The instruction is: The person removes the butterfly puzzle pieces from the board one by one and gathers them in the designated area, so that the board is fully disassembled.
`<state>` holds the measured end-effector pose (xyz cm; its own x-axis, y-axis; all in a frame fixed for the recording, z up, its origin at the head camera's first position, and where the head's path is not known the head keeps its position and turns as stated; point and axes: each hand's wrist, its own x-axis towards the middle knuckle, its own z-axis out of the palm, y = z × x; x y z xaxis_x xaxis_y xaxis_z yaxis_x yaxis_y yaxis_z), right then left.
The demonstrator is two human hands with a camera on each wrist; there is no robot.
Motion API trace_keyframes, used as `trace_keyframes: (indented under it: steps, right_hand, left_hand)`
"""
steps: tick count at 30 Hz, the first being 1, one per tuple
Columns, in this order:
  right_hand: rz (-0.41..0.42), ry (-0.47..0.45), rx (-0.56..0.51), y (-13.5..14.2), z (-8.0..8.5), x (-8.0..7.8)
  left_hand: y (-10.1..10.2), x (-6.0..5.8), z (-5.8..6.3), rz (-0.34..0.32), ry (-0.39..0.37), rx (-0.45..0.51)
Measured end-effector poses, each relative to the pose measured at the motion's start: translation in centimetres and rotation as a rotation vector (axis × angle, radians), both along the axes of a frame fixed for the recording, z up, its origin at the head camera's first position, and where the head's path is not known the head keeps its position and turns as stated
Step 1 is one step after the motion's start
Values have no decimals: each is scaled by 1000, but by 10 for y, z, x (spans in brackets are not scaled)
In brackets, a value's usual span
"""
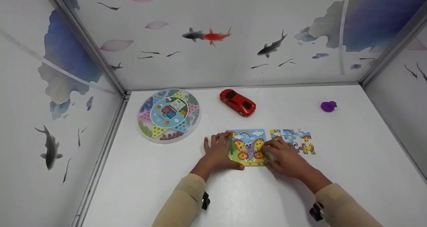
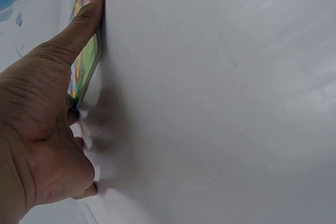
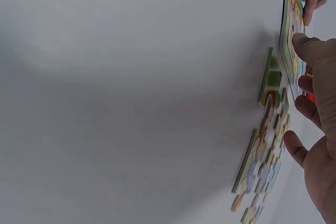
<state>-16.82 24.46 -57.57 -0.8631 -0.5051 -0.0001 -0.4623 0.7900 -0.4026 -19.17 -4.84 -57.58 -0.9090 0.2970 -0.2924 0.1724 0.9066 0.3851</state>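
Note:
A butterfly picture puzzle board [image 1: 247,147] lies flat on the table between both hands. My left hand [image 1: 218,152] rests at its left side, thumb stretched along the near edge and fingers spread toward the far left corner. In the left wrist view, that thumb [image 2: 81,27] touches the board's edge. My right hand [image 1: 287,157] reaches over the board's right edge with its fingertips at the picture. In the right wrist view, its thumb [image 3: 310,48] is over the board and the other fingers are loosely bent. Several loose puzzle pieces [image 1: 308,148] lie to the right, partly hidden by the right hand.
Behind the board stands a red toy car [image 1: 237,102]. A round Chinese checkers set [image 1: 169,116] lies at the back left, and a small purple toy duck [image 1: 328,106] at the back right. Printed walls [image 1: 233,66] enclose the white table [image 1: 160,173] at the back and sides.

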Motion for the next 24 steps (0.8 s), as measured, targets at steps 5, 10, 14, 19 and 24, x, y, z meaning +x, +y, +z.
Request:
trace_keyframes:
  steps: [5,10,14,19,24]
  right_hand:
    - [40,7,43,-18,-1,-4]
    - [61,20,61,-27,-1,-5]
    - [65,2,41,-29,1,-5]
    - [19,-39,49,-33,1,-5]
    - [-10,-38,80,-35,0,-6]
  left_hand:
    - [0,0,-1,-2,6,0]
    - [-1,-2,-3,-8,18,-13]
    - [-2,-3,-5,-11,17,-16]
    - [-1,-3,-6,-14,13,-12]
    - [-1,-3,-6,-12,13,-13]
